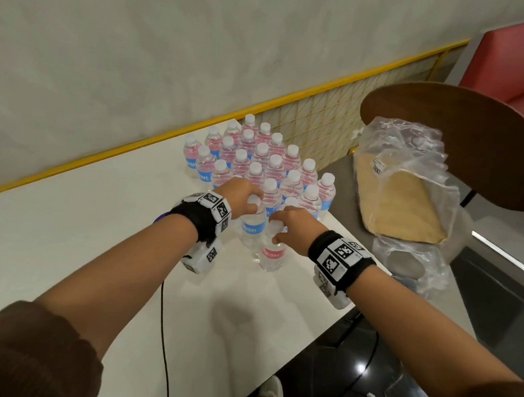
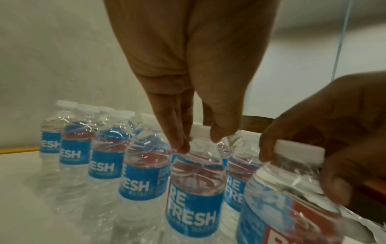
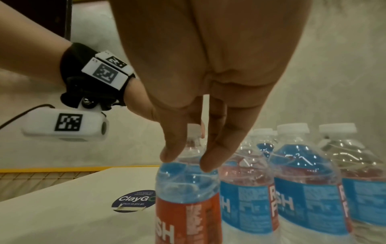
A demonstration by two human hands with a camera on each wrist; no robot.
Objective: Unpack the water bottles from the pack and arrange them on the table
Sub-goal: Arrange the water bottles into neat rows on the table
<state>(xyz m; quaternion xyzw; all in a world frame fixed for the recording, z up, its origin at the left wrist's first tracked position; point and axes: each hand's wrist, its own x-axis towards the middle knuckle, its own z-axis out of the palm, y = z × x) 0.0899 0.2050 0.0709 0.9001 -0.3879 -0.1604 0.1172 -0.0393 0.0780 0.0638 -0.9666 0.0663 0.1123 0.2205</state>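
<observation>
Water bottles (image 1: 258,155) massed on table (image 1: 84,218), each hand's grip pinching a bottle's cap

A pale plaster wall (image 1: 140,53) runs behind the white table (image 1: 68,232), with a yellow rail (image 1: 291,100) and yellow wire mesh (image 1: 336,123) along the table's far edge. Past the table's right edge stand a round dark wooden chair back (image 1: 472,143) and a red padded seat (image 1: 514,57). The floor (image 1: 492,320) is dark and glossy, reflecting a light.
</observation>
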